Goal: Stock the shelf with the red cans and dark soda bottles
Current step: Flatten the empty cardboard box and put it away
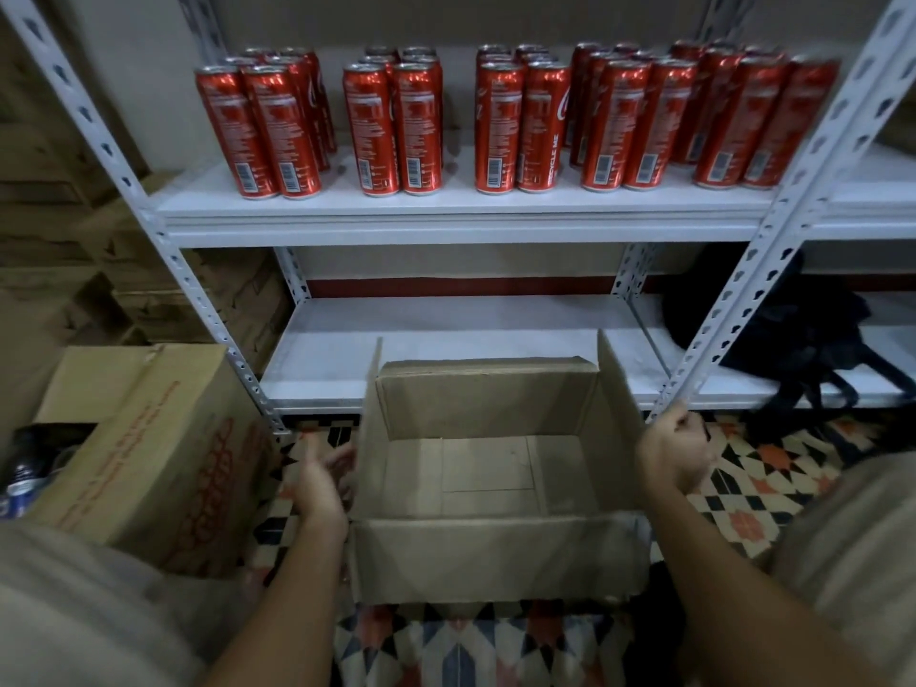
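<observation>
Sleeves [74, 612]: pale fabric, blurred, at both lower corners; bare forearms reach fwd.
Left hand [319, 480]: fingers straight and relaxed, palm against outer left wall of empty box; grips nothing.
Right hand [676, 456]: fingers curled round top edge of box's right wall/flap, holding it.
Empty box [495, 557]: plain brown cardboard, flaps up, on the floor btwn the hands, in front of lower shelf; nothing inside, bare base w/ fold seams.
Red cans [495, 121]: tall, slim, glossy red w/ white print and barcodes, silver tops; upright on upper shelf in five groups, two wide and several deep; right-hand groups blurred.
Upper shelf [446, 210]: white board on pale grey slotted metal uprights.
Lower shelf [446, 339]: white board, just behind empty box.
Printed box [163, 453]: brown cardboard w/ red lettering, left of empty box, open at top.
Dark bottles [25, 478]: dark caps and blue labels visible inside printed box, far left; count cannot tell.
Black bag [793, 329]: soft, dark, straps hanging, on lower shelf at right.
Floor [743, 498]: patterned tiles, diamonds in black, white, orange.
</observation>
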